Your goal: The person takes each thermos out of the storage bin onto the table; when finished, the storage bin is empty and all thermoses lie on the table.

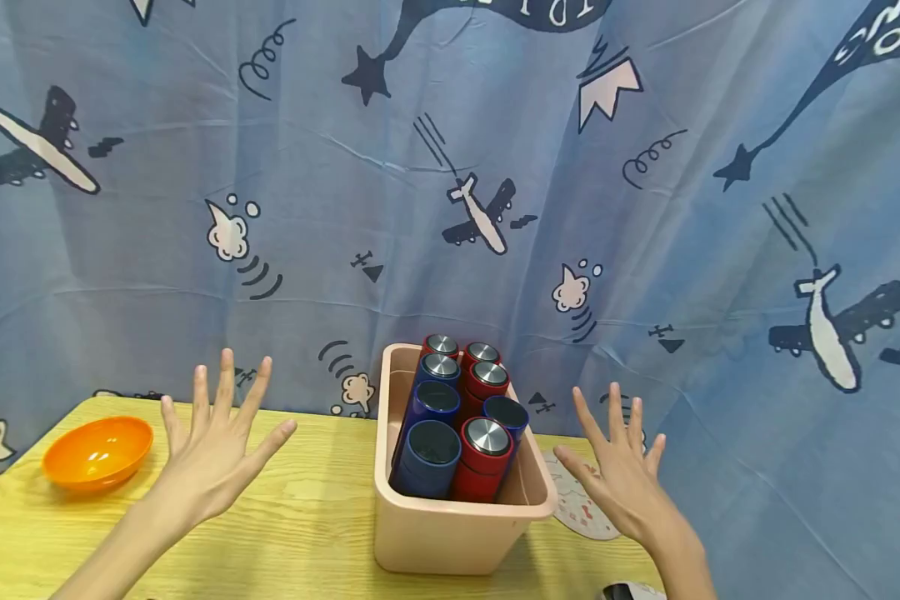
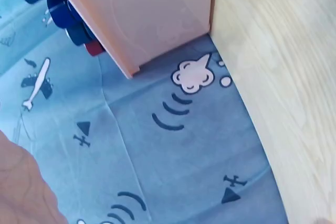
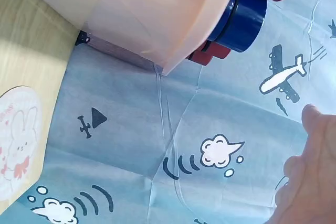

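My left hand point(image 1: 208, 458) is raised over the table with fingers spread, holding nothing, between an orange bowl point(image 1: 97, 454) and a pale pink bin point(image 1: 450, 542). On the bin's other side my right hand point(image 1: 618, 475) is also raised, fingers spread and nothing in it. Several thermos bottles stand upright in the bin. At its near end are a dark blue bottle point(image 1: 429, 458) with a black lid and a red bottle point(image 1: 484, 458) with a silver lid. Both wrist views show the bin's outer wall point(image 2: 152, 14) with bottle tops past its rim.
The wooden table point(image 1: 307, 517) carries everything, with a blue patterned curtain point(image 1: 330, 208) hanging behind it and along the right. A round mat with a rabbit drawing point(image 3: 20, 140) lies right of the bin. Part of a white and black object point(image 1: 630, 591) shows at the bottom edge.
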Demonstrator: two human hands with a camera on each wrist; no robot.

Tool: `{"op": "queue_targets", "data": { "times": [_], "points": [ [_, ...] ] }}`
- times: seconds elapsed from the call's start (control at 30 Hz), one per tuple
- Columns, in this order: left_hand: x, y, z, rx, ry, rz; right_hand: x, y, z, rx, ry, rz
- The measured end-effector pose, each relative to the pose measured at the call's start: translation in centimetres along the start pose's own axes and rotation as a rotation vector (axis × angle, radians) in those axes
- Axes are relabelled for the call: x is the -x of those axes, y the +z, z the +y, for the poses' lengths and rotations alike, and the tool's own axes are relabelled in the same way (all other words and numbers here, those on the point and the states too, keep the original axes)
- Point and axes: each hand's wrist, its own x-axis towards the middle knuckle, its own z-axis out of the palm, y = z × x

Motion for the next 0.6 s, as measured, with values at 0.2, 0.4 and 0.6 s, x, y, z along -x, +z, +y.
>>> {"op": "queue_targets", "data": {
  "times": [0.2, 0.4, 0.6],
  "points": [
    [2.2, 0.5, 0.4, 0.073, 0.058, -0.005, 2.0, 0.7, 0.0, -0.057, 0.004, -0.009],
    [4.2, 0.9, 1.1, 0.113, 0.122, -0.006, 3.8, 2.0, 0.1, -0.095, 0.009, -0.019],
    [5.5, 1.9, 1.7, 0.157, 0.176, 0.03, 4.9, 3.5, 0.8, -0.194, -0.016, -0.018]
  ]
}}
